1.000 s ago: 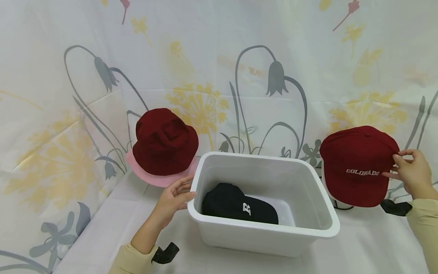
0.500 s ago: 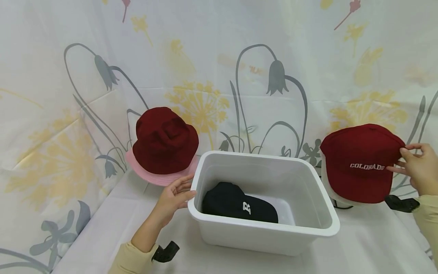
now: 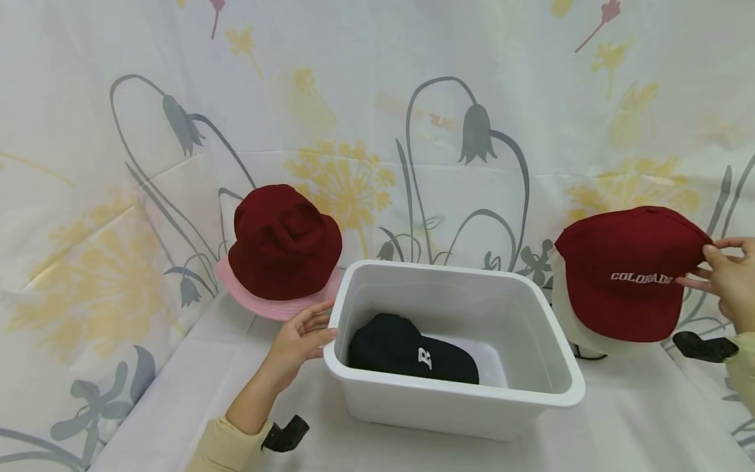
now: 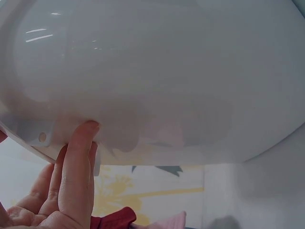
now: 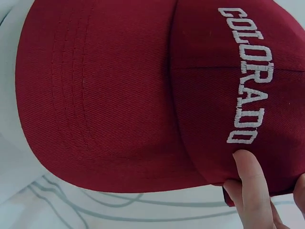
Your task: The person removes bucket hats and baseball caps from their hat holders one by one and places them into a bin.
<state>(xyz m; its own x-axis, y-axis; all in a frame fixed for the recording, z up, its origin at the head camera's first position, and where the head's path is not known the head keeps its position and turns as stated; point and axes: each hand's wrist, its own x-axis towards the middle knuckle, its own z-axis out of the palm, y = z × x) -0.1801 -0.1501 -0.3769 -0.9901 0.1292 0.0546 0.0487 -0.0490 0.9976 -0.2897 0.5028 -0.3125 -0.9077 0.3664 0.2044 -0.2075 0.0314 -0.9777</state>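
The right hand's [image 3: 733, 280] grip pinches a dark-red cloth COLORADO cap [image 3: 628, 259], at two o'clock from the rectangular white plastic bin [image 3: 454, 416]; the left hand [image 3: 297, 344], fingers straight, touches the bin's nine-o'clock side.

- Red cap [image 3: 634, 259] at the right hand [image 3: 734, 282]: deep red, white "COLORADO" lettering
- Tub [image 3: 436, 410] touching the left hand [image 3: 297, 341]: plain white
- Black cap [image 3: 386, 351], right of the left hand: white letter
- Bucket hat [image 3: 283, 242] beyond the left hand: dark red, above a pink brim [image 3: 253, 303]
- Backdrop [image 3: 377, 52] beyond both hands: white, grey bellflowers, yellow blooms
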